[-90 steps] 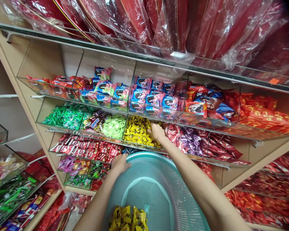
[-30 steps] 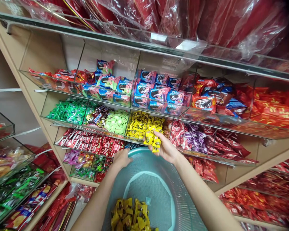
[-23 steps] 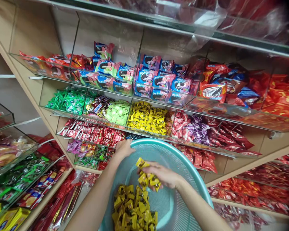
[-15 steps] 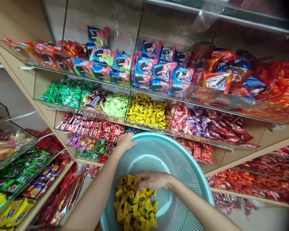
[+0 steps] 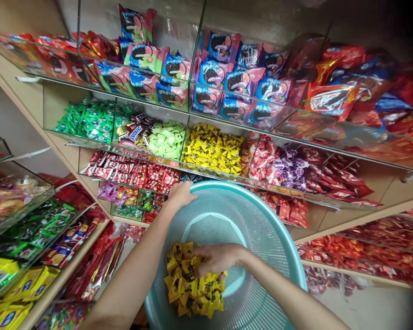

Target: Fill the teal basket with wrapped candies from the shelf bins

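A large teal plastic mesh basket (image 5: pixel 298 261) is tilted before me in the head view. My left hand (image 5: pixel 183 194) is closed over its far left rim. Inside, on the left, lies a heap of yellow-wrapped candies (image 5: pixel 196 298). My right hand (image 5: pixel 215 260) reaches into the upper part of this heap, fingers curled down among the candies; the fingertips are partly hidden. Beyond the rim, a shelf bin holds more yellow candies (image 5: pixel 213 149) of similar look.
Clear-fronted shelf bins hold blue-and-pink cookie packs (image 5: pixel 209 73), green candies (image 5: pixel 89 121), Snickers bars (image 5: pixel 136 133) and red and purple sweets (image 5: pixel 291 167). A lower rack with green packets (image 5: pixel 30 229) stands at left. Red packets (image 5: pixel 365 256) fill shelves at right.
The view has shifted slightly, so the shelves sit a little higher in the picture. My right hand has sunk slightly deeper into the candies; my left hand stays on the rim.
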`<act>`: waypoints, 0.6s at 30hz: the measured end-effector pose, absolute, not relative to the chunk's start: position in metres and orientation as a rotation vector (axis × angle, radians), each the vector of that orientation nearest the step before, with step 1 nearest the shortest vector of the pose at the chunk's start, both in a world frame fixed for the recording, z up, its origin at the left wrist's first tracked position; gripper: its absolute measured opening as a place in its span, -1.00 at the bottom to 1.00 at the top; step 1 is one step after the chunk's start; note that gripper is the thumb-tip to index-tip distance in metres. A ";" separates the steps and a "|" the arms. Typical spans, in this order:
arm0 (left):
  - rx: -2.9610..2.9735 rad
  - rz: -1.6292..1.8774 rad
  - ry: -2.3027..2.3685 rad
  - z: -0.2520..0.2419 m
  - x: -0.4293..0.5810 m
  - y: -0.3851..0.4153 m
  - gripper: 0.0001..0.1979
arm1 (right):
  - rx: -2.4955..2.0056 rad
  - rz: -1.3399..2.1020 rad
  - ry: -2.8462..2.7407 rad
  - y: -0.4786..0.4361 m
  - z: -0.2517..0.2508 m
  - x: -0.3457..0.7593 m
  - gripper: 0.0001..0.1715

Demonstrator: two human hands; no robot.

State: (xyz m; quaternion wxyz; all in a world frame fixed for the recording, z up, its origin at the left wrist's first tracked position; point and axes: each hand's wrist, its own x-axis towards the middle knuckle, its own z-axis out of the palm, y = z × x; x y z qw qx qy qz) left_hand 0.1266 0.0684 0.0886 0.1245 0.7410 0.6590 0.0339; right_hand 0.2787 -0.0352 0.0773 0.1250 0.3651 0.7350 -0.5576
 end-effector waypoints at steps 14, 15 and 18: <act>2.187 0.101 1.933 0.085 0.122 0.067 -0.61 | 1.228 -2.399 1.848 -0.021 0.091 0.295 -0.69; 2.189 0.099 1.936 0.085 0.122 0.067 -0.61 | 1.264 -2.507 1.777 -0.020 0.088 0.294 -0.68; 2.205 0.092 1.933 0.085 0.123 0.067 -0.62 | 1.278 -2.691 1.627 -0.019 0.079 0.292 -0.66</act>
